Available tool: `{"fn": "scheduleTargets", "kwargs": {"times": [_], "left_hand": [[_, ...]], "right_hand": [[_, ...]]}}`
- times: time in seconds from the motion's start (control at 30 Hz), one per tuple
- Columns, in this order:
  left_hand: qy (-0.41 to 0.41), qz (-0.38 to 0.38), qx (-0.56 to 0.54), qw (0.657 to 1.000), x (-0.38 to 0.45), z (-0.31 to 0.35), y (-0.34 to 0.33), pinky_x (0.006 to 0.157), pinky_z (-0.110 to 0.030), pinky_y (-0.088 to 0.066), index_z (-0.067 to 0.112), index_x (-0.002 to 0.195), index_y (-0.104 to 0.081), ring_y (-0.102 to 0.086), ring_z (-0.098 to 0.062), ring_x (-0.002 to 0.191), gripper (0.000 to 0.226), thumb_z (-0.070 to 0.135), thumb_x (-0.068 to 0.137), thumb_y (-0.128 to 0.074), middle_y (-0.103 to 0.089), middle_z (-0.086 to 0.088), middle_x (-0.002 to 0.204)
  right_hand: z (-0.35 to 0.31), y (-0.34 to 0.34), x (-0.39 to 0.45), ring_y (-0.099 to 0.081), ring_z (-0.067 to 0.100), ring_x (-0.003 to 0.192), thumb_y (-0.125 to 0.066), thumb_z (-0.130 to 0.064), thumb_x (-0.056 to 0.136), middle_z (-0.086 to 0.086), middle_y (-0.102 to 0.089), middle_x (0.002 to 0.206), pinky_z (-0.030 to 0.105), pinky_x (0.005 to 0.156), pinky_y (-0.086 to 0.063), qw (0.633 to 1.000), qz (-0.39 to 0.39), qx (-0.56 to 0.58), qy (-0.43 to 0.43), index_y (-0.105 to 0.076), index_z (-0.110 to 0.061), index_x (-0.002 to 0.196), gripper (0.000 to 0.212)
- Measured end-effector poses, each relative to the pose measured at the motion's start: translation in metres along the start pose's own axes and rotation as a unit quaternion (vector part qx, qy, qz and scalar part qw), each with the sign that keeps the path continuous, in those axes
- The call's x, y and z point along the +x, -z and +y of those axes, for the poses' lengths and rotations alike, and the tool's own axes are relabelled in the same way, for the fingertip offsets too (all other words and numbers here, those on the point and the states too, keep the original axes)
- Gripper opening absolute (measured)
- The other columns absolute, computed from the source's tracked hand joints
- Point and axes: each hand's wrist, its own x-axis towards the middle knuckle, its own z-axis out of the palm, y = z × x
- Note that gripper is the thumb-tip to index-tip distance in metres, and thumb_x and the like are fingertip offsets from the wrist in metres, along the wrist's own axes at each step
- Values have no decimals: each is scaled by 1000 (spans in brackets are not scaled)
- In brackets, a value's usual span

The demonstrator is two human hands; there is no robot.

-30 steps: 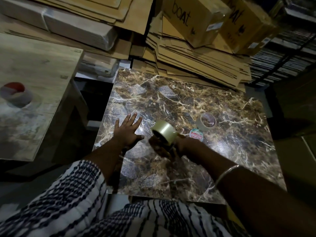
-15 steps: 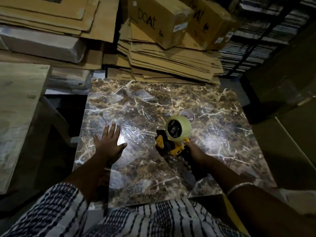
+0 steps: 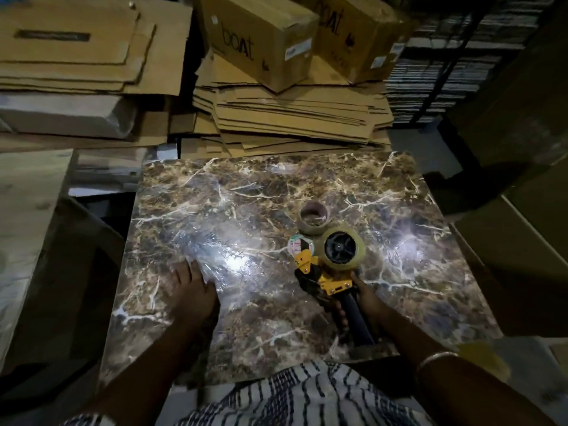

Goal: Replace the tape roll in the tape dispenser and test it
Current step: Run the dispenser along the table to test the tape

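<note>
My right hand [image 3: 365, 299] grips the black handle of a yellow tape dispenser [image 3: 325, 278], held over the marbled table top [image 3: 246, 318]. A clear tape roll [image 3: 341, 249] sits on the dispenser's black hub, its open side facing me. Just beyond it on the table stands a nearly bare tape core [image 3: 314, 218]. A small round label [image 3: 296, 245] peeks out behind the dispenser's front. My left hand [image 3: 192, 290] rests flat on the table to the left, fingers together, holding nothing.
Flattened cardboard [image 3: 292, 118] is stacked behind the table, with brown boxes [image 3: 261, 32] on top. More cardboard sheets [image 3: 86, 47] lie at the back left. A wooden board [image 3: 21, 210] stands left of the table, with a dark gap between them.
The dispenser has turned so its roll's open side faces me, and the view has shifted. My left hand has slid nearer and its fingers have closed together.
</note>
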Motion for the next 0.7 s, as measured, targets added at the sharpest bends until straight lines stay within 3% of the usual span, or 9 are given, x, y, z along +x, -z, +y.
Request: {"fn": "scheduleTargets", "kwargs": {"times": [0.07,0.13,0.2,0.3,0.47,0.57,0.6,0.63,0.7], "left_hand": [[18,-14,7,1000,-9,6,-10,121,-58,-9,-3,155,-14,-9,-45,150,75,42,98,-30,-15,-25,162],[59,-23,9,998,-18,17,-15,119,-60,-9,1,156,-8,-8,-43,150,73,42,100,-30,-10,-21,164],[78,-25,8,997,-27,29,-22,118,-61,-12,4,158,-6,-6,-42,151,73,36,100,-39,-7,-18,165],[105,-35,8,994,-39,49,-26,120,-55,-13,1,157,-8,-6,-42,150,76,33,98,-44,-7,-20,165],[155,-49,-1,987,-59,84,-31,121,-50,-12,3,157,-6,-6,-40,151,80,38,97,-45,-4,-19,166],[179,-55,5,982,-70,99,-35,120,-49,-14,-1,156,-6,-9,-41,150,80,36,98,-45,-3,-23,165],[184,-48,9,982,-75,106,-34,120,-49,-16,0,156,-7,-9,-41,150,81,37,96,-47,-3,-23,165],[187,-48,10,981,-80,113,-32,119,-50,-18,1,156,-9,-10,-41,150,82,38,95,-49,-3,-23,164],[191,-64,6,980,-84,122,-30,118,-51,-20,2,155,-14,-11,-42,149,83,40,93,-54,-7,-22,164]], "right_hand": [[-6,20,1,-63,19,55,-27,-38,106,0,-68,52,19,42,-49,1000,5,17,-13,-64,-8,82,53],[-14,28,-3,-61,17,50,-22,-45,106,-1,-64,52,22,45,-48,1000,20,-13,-8,-56,-12,80,54],[-22,44,11,-62,15,42,-24,-45,106,1,-65,51,19,41,-47,997,39,-55,32,-55,-8,82,54],[-32,59,23,-66,10,45,-53,-53,94,6,-70,63,18,44,-50,984,48,-148,86,-56,-7,94,46],[-36,66,27,-56,23,53,-16,-27,109,26,-67,82,23,46,-46,986,11,-164,-8,-51,-7,80,50],[-39,70,33,-65,20,68,-26,-24,109,20,-68,83,29,67,-51,973,43,-226,-3,-58,2,90,46],[-34,74,37,-67,24,81,-33,-25,107,19,-70,100,34,74,-51,965,71,-254,8,-62,3,101,41],[-30,81,41,-67,30,91,-38,-24,104,19,-70,106,37,78,-51,919,123,-370,64,-64,2,108,37],[-34,75,24,-66,36,91,-44,-23,101,22,-70,97,35,70,-46,880,205,-402,150,-67,3,98,34]]}}
